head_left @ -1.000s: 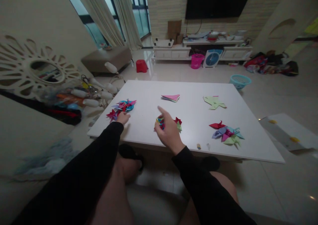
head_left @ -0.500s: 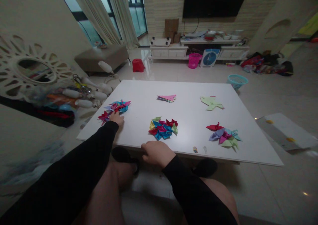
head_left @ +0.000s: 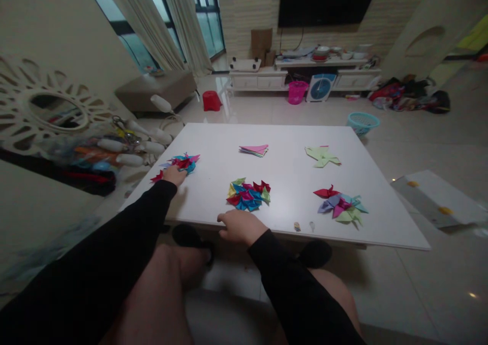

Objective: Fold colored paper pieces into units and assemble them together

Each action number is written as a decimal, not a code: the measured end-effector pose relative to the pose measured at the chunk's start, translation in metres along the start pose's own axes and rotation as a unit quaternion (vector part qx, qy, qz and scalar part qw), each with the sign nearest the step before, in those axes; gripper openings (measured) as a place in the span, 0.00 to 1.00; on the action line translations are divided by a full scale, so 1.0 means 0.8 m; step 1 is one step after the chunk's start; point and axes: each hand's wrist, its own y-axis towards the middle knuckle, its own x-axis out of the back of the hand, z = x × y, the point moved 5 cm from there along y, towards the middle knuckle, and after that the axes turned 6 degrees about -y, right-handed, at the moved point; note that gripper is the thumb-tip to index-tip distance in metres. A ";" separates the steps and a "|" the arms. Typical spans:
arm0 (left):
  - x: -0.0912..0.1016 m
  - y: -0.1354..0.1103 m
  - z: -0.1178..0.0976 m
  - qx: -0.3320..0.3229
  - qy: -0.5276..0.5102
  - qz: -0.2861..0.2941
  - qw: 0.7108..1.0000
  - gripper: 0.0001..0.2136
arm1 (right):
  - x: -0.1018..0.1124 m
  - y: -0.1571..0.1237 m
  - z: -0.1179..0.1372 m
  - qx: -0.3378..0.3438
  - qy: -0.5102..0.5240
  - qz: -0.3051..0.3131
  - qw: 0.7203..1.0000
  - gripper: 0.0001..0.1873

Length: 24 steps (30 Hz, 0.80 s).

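My left hand lies over a heap of folded paper cranes in red, blue, pink and lilac at the table's left end. Its thumb is spread from the fingers, whose tips are partly hidden among the paper. At the front edge of the white table rests my right hand, loosely bent, index finger and thumb apart, holding nothing visible. Just beyond it sits a tight cluster of shiny folded paper pieces in blue, red, yellow and green.
Farther back lie a stack of folded pink and green paper and a pale green folded piece. More paper cranes are on the right, with a small cartoon figure near the front edge. A blue basket stands beyond the table.
My left hand has moved slightly left and farther over the heap, covering more of it. The right hand keeps its place at the edge. The view has shifted slightly.
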 end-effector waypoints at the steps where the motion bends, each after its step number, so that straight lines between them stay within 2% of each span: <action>1: 0.004 -0.004 -0.008 0.020 0.010 -0.013 1.000 0.18 | 0.000 0.000 -0.004 -0.003 0.001 0.002 1.000 0.21; 4: 0.007 -0.023 -0.054 0.012 -0.017 -0.020 1.000 0.20 | 0.007 0.000 -0.018 -0.022 0.001 -0.002 1.000 0.22; 7: 0.004 -0.065 -0.123 -0.049 -0.127 0.008 0.991 0.20 | 0.028 -0.003 -0.040 -0.074 -0.006 -0.049 0.996 0.21; 10: -0.004 -0.121 -0.191 -0.112 -0.291 0.043 0.949 0.18 | 0.050 -0.009 -0.070 -0.153 -0.013 -0.102 0.983 0.18; 12: -0.015 -0.153 -0.219 -0.115 -0.385 0.068 0.913 0.17 | 0.058 -0.014 -0.091 -0.205 0.003 -0.129 0.970 0.17; 15: -0.034 -0.176 -0.232 -0.078 -0.467 0.093 0.876 0.16 | 0.062 -0.022 -0.116 -0.253 0.083 -0.192 0.945 0.18; 17: -0.043 -0.177 -0.228 -0.065 -0.486 0.119 0.864 0.15 | 0.065 -0.026 -0.125 -0.246 0.172 -0.247 0.921 0.21; 19: -0.040 -0.170 -0.222 -0.090 -0.459 0.121 0.875 0.15 | 0.069 -0.030 -0.128 -0.228 0.258 -0.299 0.890 0.23; 21: -0.028 -0.162 -0.218 -0.152 -0.385 0.090 0.906 0.13 | 0.077 -0.032 -0.127 -0.212 0.307 -0.348 0.860 0.23; 23: -0.015 -0.157 -0.217 -0.229 -0.294 0.053 0.927 0.10 | 0.086 -0.034 -0.121 -0.191 0.298 -0.395 0.848 0.21; 24: -0.011 -0.156 -0.218 -0.263 -0.254 0.043 0.930 0.09 | 0.091 -0.032 -0.116 -0.174 0.275 -0.413 0.850 0.20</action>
